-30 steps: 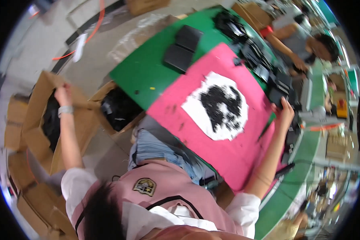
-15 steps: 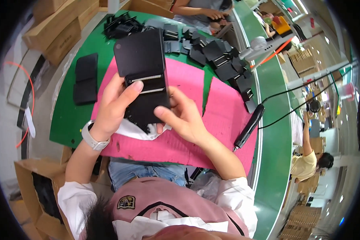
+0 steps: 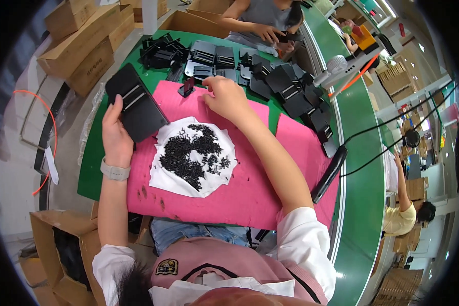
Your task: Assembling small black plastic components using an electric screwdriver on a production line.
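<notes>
Your left hand [image 3: 116, 133] grips a flat black plate [image 3: 136, 108] by its near edge, thumb on the top face and fingers underneath. The plate sits tilted over the left border of the pink mat [image 3: 250, 194], partly above the green table [image 3: 94, 163]. Two pale metal strips cross its upper face.

Handling: the plate looks rigid and light, probably moulded plastic with a smooth finish. Hold it by the edges or a corner. Keep your thumb clear of the strips. A one-handed pinch should be enough, though the smooth face may slip if you tilt it further.

Your right hand [image 3: 228, 97] rests at the far edge of the mat, fingers curled down onto the surface. It seems closed on something small, but the view does not show what, if anything, is pinched. A small black clip [image 3: 186, 87] stands just to its left, apart from the fingers.

The plate lies well to the left of your right hand, with the clip between them. A white cloth [image 3: 160, 178] carrying a heap of black screws [image 3: 191, 153] lies near both hands, just right of the plate's lower corner. More black parts [image 3: 285, 92] are stacked along the far side of the table. A black driver [image 3: 329, 173] lies at the mat's right edge.
</notes>
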`<state>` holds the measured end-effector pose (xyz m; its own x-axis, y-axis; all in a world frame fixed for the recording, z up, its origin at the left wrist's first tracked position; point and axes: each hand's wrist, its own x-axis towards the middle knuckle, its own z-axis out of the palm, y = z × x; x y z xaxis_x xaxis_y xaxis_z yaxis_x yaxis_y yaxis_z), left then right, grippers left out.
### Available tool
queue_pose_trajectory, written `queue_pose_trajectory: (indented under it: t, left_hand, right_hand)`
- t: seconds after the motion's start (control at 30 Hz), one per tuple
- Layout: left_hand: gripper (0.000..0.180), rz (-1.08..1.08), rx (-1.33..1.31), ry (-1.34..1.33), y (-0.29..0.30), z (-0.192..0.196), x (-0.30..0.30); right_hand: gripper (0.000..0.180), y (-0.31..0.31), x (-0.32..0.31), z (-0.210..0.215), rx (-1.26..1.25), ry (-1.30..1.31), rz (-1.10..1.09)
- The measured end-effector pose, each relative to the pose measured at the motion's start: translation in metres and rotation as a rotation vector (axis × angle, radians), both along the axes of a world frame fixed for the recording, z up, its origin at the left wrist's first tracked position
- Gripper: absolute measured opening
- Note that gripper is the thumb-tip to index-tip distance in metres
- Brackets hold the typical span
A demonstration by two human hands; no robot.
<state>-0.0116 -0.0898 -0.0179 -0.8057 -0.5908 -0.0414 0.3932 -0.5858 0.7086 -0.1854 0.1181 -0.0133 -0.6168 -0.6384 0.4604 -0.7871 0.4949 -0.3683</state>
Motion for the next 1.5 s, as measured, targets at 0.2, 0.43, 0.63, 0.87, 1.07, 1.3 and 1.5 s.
queue_pose_trajectory:
  t: [0.2,0.43,0.63,0.87,1.07,1.3,1.5]
  left_hand:
    - [0.022,0.025,0.073,-0.053,-0.001,0.0,0.001]
    - [0.015,0.072,-0.022,-0.096,0.013,0.003,0.001]
    - [0.015,0.0,0.016,-0.07,0.013,0.003,0.004]
    - [0.014,-0.09,-0.014,-0.081,0.019,0.005,0.001]
    - [0.022,-0.182,-0.098,-0.111,0.031,0.009,0.005]
    - [0.027,-0.411,-0.173,-0.071,0.056,0.005,0.015]
    - [0.029,-0.532,-0.328,-0.054,0.063,0.006,0.015]
  right_hand:
    - [0.024,-0.07,-0.022,0.026,-0.192,0.217,0.142]
    - [0.045,-0.131,-0.042,0.037,0.941,0.308,0.336]
    - [0.038,-0.142,-0.051,0.039,1.011,0.333,0.271]
    - [0.036,-0.111,-0.065,0.042,0.801,0.118,0.287]
    - [0.022,-0.064,-0.013,0.055,0.095,-0.043,0.199]
    - [0.026,0.0,0.086,0.054,-0.058,0.42,0.492]
    - [0.028,0.027,0.076,0.06,-0.173,0.067,0.536]
